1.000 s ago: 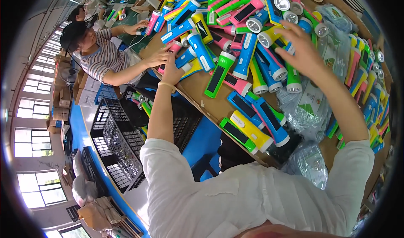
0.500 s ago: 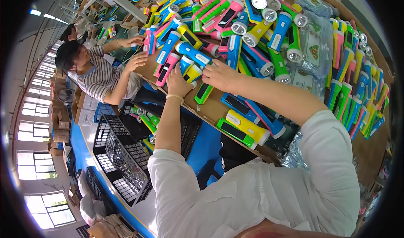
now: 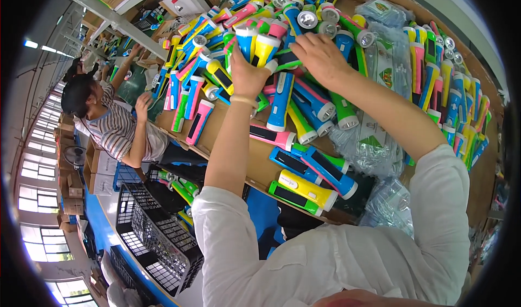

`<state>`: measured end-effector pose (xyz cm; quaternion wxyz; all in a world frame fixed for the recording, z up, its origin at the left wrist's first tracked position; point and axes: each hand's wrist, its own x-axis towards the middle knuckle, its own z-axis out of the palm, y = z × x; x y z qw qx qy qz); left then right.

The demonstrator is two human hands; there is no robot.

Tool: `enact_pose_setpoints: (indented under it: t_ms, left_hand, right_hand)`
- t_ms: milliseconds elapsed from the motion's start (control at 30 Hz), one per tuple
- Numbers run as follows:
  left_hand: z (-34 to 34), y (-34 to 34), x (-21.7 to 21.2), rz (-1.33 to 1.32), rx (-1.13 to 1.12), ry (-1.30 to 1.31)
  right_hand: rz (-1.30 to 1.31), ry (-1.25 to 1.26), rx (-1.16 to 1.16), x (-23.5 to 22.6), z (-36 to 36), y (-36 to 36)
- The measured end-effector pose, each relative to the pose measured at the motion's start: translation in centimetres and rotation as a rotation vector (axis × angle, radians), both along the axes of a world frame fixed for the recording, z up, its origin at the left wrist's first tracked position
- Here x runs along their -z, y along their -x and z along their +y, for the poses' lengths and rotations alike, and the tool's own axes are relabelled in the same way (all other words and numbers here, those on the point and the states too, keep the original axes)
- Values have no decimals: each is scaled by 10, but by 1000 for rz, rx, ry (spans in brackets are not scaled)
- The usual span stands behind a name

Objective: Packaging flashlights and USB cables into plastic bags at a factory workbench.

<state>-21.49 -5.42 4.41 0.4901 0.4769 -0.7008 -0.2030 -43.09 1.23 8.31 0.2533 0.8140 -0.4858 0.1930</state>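
Laying a clock over my view, its centre in the middle, I have my left grip [image 3: 251, 78] at twelve, curled round the lower bodies of a blue torch [image 3: 245, 42] and a yellow torch [image 3: 265, 48], both raised among the pile. My right grip [image 3: 324, 60] is just short of one, half curled, its fingertips by a green torch [image 3: 288, 59]; I cannot tell whether it holds anything.

These should be light, stiff and a bit slippery, being smooth plastic by the look of them. I would take them round the middle of the body and spare the clear lens end, likely the part that scratches or cracks.

Counting: two torches show plainly in my left grip. Toward four, on the near part of the surface [image 3: 252, 168], I make out at least six: two green, one of them partly covered, two blue, one yellow and one pink [image 3: 283, 140]. The pile at twelve and the stack [image 3: 450, 98] between two and three are too tangled to count. One loose bag [image 3: 388, 205] lies at four, more bags at two; one black crate [image 3: 154, 242] stands between seven and eight; one striped co-worker [image 3: 111, 138] is at nine.
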Motion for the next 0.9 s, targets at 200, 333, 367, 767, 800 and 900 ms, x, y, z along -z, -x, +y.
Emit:
enact_pose_setpoints:
  t_ms: [200, 333, 367, 767, 800, 900]
  left_hand:
    - [-88, 89, 4, 73, 93, -54]
    - [-97, 137, 7, 77, 48, -20]
    - [-98, 149, 11, 17, -19, 31]
    - [-57, 115, 11, -404, -97, 163]
    - [-46, 107, 5, -317, -51, 284]
    - [-4, 72, 0, -267, 173, 448]
  right_hand:
    - [39, 120, 190, -15, -65, 62]
    - [94, -68, 365, -32, -92, 77]
    - [143, -10, 384, -31, -103, 85]
    - [-352, -132, -186, -56, -60, 111]
    - [-390, -125, -290, -68, -38, 113]
    - [-146, -167, 141, -77, 37, 112]
